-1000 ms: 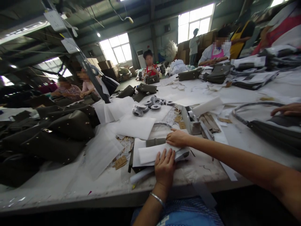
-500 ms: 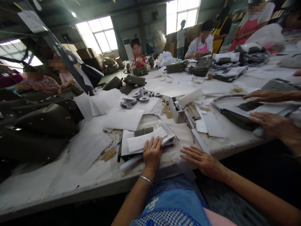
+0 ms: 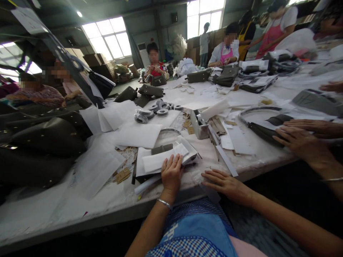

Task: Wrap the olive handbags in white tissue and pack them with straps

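Observation:
My left hand [image 3: 172, 174] lies flat, fingers stretched, on a folded white foam sheet [image 3: 154, 161]. Under that sheet is a dark olive bag [image 3: 162, 149], partly covered with white wrapping, and a grey wrapped loop sticks up behind it. My right hand [image 3: 224, 184] rests at the table's front edge with fingers extended, over a piece of clear plastic [image 3: 197, 175]; nothing shows in its grip. A rolled white strip [image 3: 147, 185] pokes out in front of the bag. Brown cardboard tags [image 3: 123, 175] lie to the bag's left.
Several dark bags [image 3: 45, 146] are heaped at the left. A grey box [image 3: 198, 125] and wrapped strap coils [image 3: 162, 112] stand beyond my hands. To the right, a co-worker's hands [image 3: 305, 141] rest on another bag [image 3: 264, 134]. Other people work around the table.
The view has shifted slightly. My hands stay nearly where they were on the foam sheet and table edge. The co-worker's hands at the right have moved a little on their bag.

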Demonstrator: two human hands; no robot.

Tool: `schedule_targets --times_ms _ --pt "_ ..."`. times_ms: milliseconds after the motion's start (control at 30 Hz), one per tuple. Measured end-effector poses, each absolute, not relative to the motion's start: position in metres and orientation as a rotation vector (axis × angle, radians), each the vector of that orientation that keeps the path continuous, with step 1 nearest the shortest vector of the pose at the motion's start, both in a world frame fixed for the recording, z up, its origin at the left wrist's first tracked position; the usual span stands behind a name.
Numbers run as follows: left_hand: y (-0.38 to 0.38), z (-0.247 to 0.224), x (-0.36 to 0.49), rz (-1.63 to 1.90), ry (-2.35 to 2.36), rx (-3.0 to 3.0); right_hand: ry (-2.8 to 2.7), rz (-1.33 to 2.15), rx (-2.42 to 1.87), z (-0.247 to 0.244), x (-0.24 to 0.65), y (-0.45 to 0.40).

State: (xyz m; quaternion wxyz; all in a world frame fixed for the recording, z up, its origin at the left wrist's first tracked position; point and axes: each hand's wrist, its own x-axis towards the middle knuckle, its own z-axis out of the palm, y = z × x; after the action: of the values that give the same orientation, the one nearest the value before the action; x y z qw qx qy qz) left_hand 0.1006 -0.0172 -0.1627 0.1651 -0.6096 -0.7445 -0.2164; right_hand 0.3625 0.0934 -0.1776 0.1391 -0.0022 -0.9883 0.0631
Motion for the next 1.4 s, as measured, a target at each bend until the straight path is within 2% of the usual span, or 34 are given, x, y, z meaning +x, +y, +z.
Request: schedule_targets --times_ms 167,333,467,567,667,767,1133,1400 --pt "-0.018 -0.162 0.101 -0.625 -2.144 -1.746 -2.639 0.161 0.020 -0.190 0.357 0.090" --pt "-0.018 -0.161 0.101 -0.620 -2.150 -1.749 -2.484 0.486 -0.060 -0.177 0.344 0.077" --pt "-0.018 -0.160 0.101 -0.623 -2.153 -1.749 -2.472 0.834 -0.335 -0.167 0.337 0.069" --pt "-0.018 -0.160 0.101 -0.629 -2.155 -1.745 -2.413 0.893 -0.673 -0.165 0.330 0.066" --pt "-0.017 -0.160 0.101 -0.633 -2.155 -1.743 -2.418 0.877 -0.852 -0.166 0.321 0.065" --pt "-0.017 -0.161 0.101 -0.635 -2.155 -1.745 -2.460 0.783 -0.854 -0.167 0.313 0.066" --pt "-0.018 -0.160 0.101 -0.641 -2.167 -1.748 -2.524 0.078 -0.718 -0.158 0.299 0.065" --pt "-0.018 -0.159 0.102 -0.639 -2.178 -1.751 -2.560 0.160 -0.327 -0.180 0.315 0.066"
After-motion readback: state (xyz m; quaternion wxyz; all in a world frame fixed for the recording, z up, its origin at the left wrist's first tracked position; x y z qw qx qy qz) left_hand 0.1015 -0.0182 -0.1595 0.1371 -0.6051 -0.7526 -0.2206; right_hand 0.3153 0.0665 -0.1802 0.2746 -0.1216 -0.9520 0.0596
